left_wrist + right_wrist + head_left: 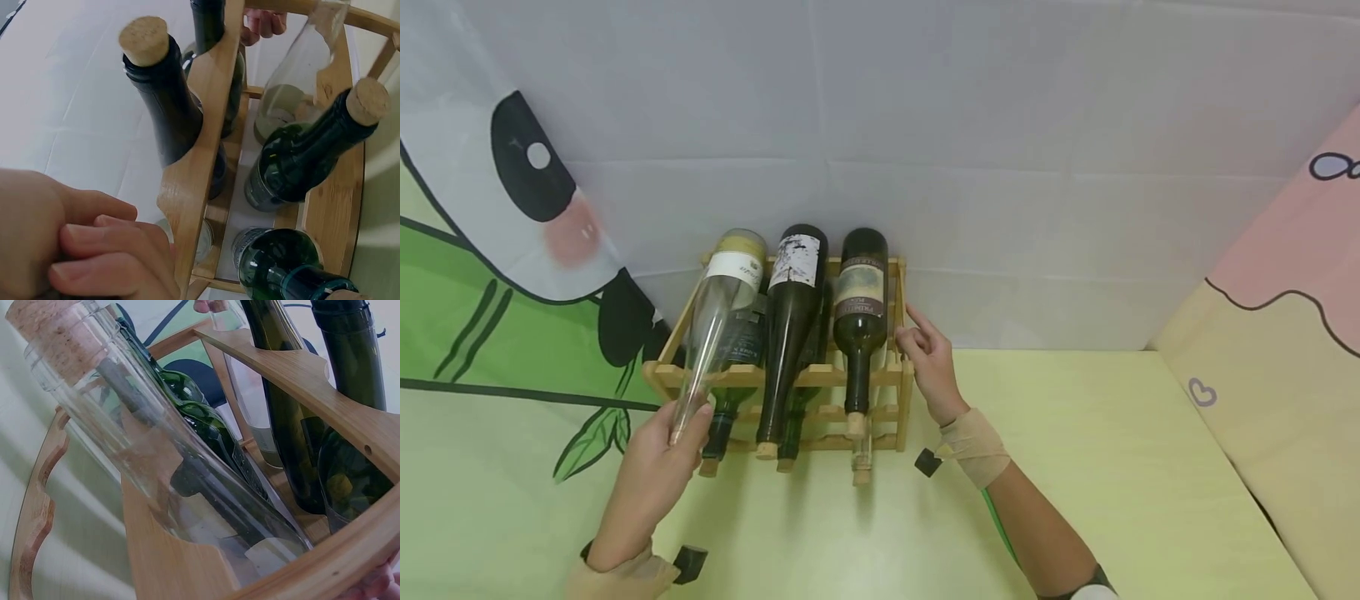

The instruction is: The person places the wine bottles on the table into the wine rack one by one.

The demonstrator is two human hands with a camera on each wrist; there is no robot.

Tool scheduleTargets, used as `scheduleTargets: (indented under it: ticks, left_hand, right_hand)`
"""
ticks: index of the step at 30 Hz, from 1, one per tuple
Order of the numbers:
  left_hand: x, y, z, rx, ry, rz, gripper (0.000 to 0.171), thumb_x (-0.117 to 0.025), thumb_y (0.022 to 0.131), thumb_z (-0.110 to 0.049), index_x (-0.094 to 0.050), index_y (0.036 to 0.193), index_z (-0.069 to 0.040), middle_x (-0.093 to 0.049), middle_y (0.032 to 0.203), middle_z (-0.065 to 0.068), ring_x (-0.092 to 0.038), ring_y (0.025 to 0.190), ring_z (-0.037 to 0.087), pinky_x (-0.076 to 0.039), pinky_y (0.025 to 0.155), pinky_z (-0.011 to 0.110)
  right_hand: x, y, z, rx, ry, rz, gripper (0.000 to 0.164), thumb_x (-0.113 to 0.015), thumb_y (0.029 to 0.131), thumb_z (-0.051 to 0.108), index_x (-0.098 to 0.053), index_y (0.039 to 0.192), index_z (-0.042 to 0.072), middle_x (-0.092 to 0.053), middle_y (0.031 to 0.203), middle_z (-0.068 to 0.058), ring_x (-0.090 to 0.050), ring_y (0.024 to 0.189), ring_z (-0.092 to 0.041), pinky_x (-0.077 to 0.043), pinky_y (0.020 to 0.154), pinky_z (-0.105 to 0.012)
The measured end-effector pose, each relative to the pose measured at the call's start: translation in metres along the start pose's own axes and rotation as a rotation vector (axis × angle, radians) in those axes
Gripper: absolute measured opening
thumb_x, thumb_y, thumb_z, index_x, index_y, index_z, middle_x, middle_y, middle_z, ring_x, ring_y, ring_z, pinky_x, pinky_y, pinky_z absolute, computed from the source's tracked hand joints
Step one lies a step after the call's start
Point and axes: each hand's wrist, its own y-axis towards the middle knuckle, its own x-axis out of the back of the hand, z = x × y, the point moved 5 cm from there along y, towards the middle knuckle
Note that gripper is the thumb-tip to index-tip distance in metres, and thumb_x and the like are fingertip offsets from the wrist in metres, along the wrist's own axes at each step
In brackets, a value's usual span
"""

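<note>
My left hand (658, 467) grips the neck of a clear glass bottle (711, 312) with a white label, lying at the left of the upper tier of a wooden wine rack (883, 377). Its neck end is hidden by the fingers. Beside it on that tier lie a dark bottle with a torn white label (790, 325) and a dark bottle with a tan label (860, 329), both corked, necks toward me. At the rack's right side, my right hand (931, 367) holds the side frame, index finger stretched along it.
Below, the lower tier carries two green corked bottles (718, 429) and a clear corked bottle (162, 462). The rack stands on a pale yellow-green surface (1037, 450), against a whitish cloth backdrop (1000, 250). A printed cartoon cloth (512, 292) hangs at the left.
</note>
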Motion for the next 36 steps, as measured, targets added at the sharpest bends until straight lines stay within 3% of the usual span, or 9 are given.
scheduleTargets:
  ticks: [6, 10, 16, 22, 30, 36]
  left_hand:
    - [0.001, 0.005, 0.003, 0.022, 0.045, 0.006, 0.043, -0.049, 0.114, -0.044, -0.057, 0.112, -0.002, -0.057, 0.079, 0.008, -0.054, 0.064, 0.018, -0.044, 0.052, 0.034]
    - [0.000, 0.006, 0.004, 0.035, -0.021, 0.014, 0.046, -0.050, 0.114, -0.046, -0.056, 0.112, 0.000, -0.054, 0.076, 0.005, -0.052, 0.061, 0.016, -0.044, 0.052, 0.032]
    - [-0.006, 0.007, 0.006, 0.040, -0.324, 0.053, 0.045, -0.053, 0.114, -0.043, -0.050, 0.099, -0.001, -0.044, 0.070, -0.001, -0.038, 0.054, 0.009, -0.035, 0.046, 0.031]
    - [-0.011, 0.010, 0.012, 0.073, -0.604, 0.104, 0.035, -0.053, 0.114, -0.039, -0.057, 0.115, -0.005, -0.042, 0.072, -0.005, -0.032, 0.053, 0.009, -0.019, 0.050, 0.039]
    - [-0.014, 0.010, 0.012, -0.020, -0.860, 0.242, 0.030, -0.042, 0.118, -0.034, -0.057, 0.123, -0.009, -0.040, 0.072, -0.010, -0.015, 0.057, 0.020, -0.010, 0.049, 0.036]
    - [-0.016, 0.012, 0.013, -0.038, -1.073, 0.351, 0.029, -0.036, 0.120, -0.030, -0.055, 0.125, -0.009, -0.043, 0.074, -0.012, -0.007, 0.059, 0.018, -0.007, 0.048, 0.029]
  right_hand:
    - [-0.002, 0.001, 0.001, 0.003, 0.000, 0.009, 0.057, -0.059, 0.112, 0.020, -0.041, 0.164, 0.005, -0.060, 0.075, 0.005, -0.053, 0.093, -0.020, -0.044, 0.092, -0.039]
    - [-0.002, 0.001, 0.000, 0.002, -0.005, 0.004, 0.058, -0.060, 0.111, 0.021, -0.041, 0.164, 0.004, -0.058, 0.075, 0.006, -0.051, 0.087, -0.018, -0.044, 0.086, -0.033]
    - [0.000, 0.002, -0.001, 0.008, -0.011, -0.009, 0.057, -0.060, 0.111, 0.020, -0.042, 0.163, 0.002, -0.057, 0.075, 0.005, -0.048, 0.082, -0.014, -0.042, 0.079, -0.027]
    - [-0.001, 0.001, 0.000, 0.007, -0.009, -0.003, 0.057, -0.059, 0.112, 0.021, -0.042, 0.163, 0.004, -0.060, 0.076, 0.008, -0.048, 0.083, -0.016, -0.042, 0.082, -0.028]
    - [0.000, 0.000, -0.001, -0.007, -0.010, -0.006, 0.057, -0.060, 0.112, 0.021, -0.042, 0.163, 0.004, -0.059, 0.075, 0.011, -0.049, 0.086, -0.020, -0.042, 0.084, -0.028]
    - [0.000, 0.000, -0.001, -0.006, -0.004, -0.009, 0.057, -0.060, 0.111, 0.021, -0.042, 0.163, 0.005, -0.059, 0.076, 0.009, -0.048, 0.086, -0.021, -0.042, 0.083, -0.029]
